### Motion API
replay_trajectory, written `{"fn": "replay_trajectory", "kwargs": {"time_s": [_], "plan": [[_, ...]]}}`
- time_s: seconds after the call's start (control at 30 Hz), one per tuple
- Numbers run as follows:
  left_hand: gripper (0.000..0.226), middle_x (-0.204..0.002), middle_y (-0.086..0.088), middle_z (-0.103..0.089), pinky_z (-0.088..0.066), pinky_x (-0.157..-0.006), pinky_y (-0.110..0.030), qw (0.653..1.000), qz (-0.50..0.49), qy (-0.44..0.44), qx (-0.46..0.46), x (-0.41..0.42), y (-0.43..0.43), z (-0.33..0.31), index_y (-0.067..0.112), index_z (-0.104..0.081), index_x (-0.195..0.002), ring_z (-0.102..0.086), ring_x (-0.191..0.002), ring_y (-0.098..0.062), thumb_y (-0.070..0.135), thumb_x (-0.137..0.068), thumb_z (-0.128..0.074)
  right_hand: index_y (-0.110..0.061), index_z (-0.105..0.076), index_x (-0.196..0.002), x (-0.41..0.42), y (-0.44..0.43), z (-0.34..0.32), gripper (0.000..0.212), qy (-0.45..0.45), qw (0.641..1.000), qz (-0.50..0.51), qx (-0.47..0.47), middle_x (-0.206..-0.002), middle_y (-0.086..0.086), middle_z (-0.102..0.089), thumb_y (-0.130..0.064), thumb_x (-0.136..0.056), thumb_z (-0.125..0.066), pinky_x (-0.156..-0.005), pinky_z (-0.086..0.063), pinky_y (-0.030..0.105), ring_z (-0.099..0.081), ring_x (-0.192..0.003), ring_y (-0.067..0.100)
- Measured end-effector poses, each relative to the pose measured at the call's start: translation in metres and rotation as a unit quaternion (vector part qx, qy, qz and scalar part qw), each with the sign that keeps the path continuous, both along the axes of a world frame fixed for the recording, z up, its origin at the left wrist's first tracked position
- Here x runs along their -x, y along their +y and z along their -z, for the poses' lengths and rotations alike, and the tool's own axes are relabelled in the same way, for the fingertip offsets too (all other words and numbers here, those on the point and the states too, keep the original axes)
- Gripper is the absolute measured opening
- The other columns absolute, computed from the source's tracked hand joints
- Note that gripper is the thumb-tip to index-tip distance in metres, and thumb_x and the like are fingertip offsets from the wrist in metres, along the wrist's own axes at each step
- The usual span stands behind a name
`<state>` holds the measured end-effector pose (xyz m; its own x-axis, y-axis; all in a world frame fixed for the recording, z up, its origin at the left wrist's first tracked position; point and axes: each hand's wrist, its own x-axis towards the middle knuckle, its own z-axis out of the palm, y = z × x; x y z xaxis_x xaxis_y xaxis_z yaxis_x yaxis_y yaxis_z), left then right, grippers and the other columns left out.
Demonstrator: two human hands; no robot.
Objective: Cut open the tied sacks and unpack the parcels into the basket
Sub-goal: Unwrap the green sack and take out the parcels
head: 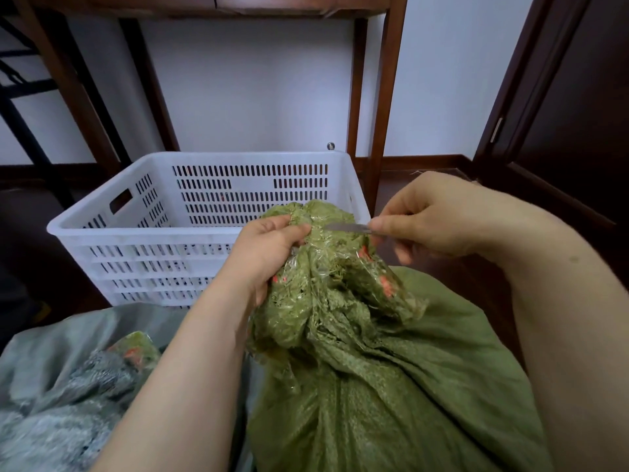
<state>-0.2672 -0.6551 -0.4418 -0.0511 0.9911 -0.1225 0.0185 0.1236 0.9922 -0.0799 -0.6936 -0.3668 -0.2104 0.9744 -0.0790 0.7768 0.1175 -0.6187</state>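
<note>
The green woven sack (pixel 391 386) fills the space under and between both forearms, bulging full, its body spreading below the hands. Beyond the hands stands the white slotted basket (pixel 136 233) on the dark floor, its near rim just behind the left hand's knuckles; no parcel can be made out inside it from here. Behind the basket rise the legs of a dark wooden stand (pixel 377 131), against a pale wall. To the outside of the left forearm lies a grey sack (pixel 51 386), slumped and blurred, with a bunched green-and-red patch (pixel 136 350) showing on it just beside that forearm.

The green sack's neck (pixel 326 267) is gathered into a frayed bunch that rises between the two hands. It is wrapped in clear shiny film or tape, with small red marks (pixel 386 286) showing through below the right hand.

The left hand (pixel 265 253) grips the top of this bunch — fingers curled over the fabric, thumb toward the other hand. The right hand (pixel 432 219) pinches a small metal blade (pixel 347 227) between thumb and forefinger, the other fingers loosely curled beneath. The blade points toward the left hand and lies across the upper part of the neck, its tip at the fabric just beside the left fingertips — whether it has bitten into the wrapping cannot be told.
</note>
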Motion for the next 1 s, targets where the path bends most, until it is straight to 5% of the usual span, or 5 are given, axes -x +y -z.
{"fn": "replay_trajectory", "kwargs": {"time_s": [0.43,0.57,0.77,0.9,1.0], "plan": [[0.009,-0.143,0.004,-0.047,-0.031,-0.106,-0.022,0.992,0.026,0.101,-0.078,-0.004,-0.006,-0.006,0.017,-0.069,-0.097,-0.048,-0.125,-0.011,0.019,-0.088,-0.065,-0.019,-0.067,-0.074,0.033,0.002,0.005,0.031,-0.201,0.978,-0.025,-0.041,-0.063,-0.003,-0.066,-0.038,-0.094,-0.054,-0.075,-0.053,0.036,-0.065,-0.071,0.017],[0.017,-0.135,0.007,-0.054,-0.039,-0.09,-0.014,0.97,0.045,0.206,-0.124,-0.008,-0.003,-0.003,0.019,-0.067,-0.107,-0.054,-0.079,0.008,0.021,-0.091,-0.062,-0.015,-0.048,-0.067,0.046,-0.005,0.004,0.031,-0.287,0.954,-0.004,-0.086,-0.068,-0.002,-0.052,-0.028,-0.094,-0.054,-0.074,-0.053,0.037,-0.058,-0.073,0.024],[0.028,-0.078,-0.001,-0.07,-0.053,-0.079,-0.043,0.935,0.054,0.311,-0.162,-0.011,0.001,0.002,0.02,-0.069,-0.116,-0.065,-0.074,-0.022,0.018,-0.09,-0.06,-0.016,-0.048,-0.08,0.07,-0.012,0.006,0.015,-0.327,0.942,0.005,-0.074,-0.069,-0.002,-0.039,-0.015,-0.095,-0.05,-0.069,-0.041,0.037,-0.042,-0.068,0.022],[0.031,-0.107,0.002,-0.073,-0.052,-0.092,-0.042,0.937,0.048,0.296,-0.177,-0.011,0.003,0.004,0.022,-0.07,-0.114,-0.065,-0.104,-0.016,0.023,-0.084,-0.065,-0.011,-0.053,-0.124,0.078,-0.015,0.013,0.034,-0.327,0.943,0.005,-0.064,-0.103,0.005,-0.058,-0.005,-0.091,-0.046,-0.066,-0.037,0.038,-0.046,-0.083,0.025],[0.032,-0.115,0.0,-0.07,-0.049,-0.097,-0.047,0.946,0.036,0.272,-0.171,-0.008,0.006,0.012,0.02,-0.069,-0.115,-0.063,-0.111,-0.018,0.027,-0.085,-0.064,-0.014,-0.054,-0.114,0.076,-0.015,0.008,0.025,-0.336,0.941,0.005,-0.029,-0.074,0.001,-0.041,-0.006,-0.091,-0.046,-0.067,-0.037,0.039,-0.042,-0.08,0.025]]}}
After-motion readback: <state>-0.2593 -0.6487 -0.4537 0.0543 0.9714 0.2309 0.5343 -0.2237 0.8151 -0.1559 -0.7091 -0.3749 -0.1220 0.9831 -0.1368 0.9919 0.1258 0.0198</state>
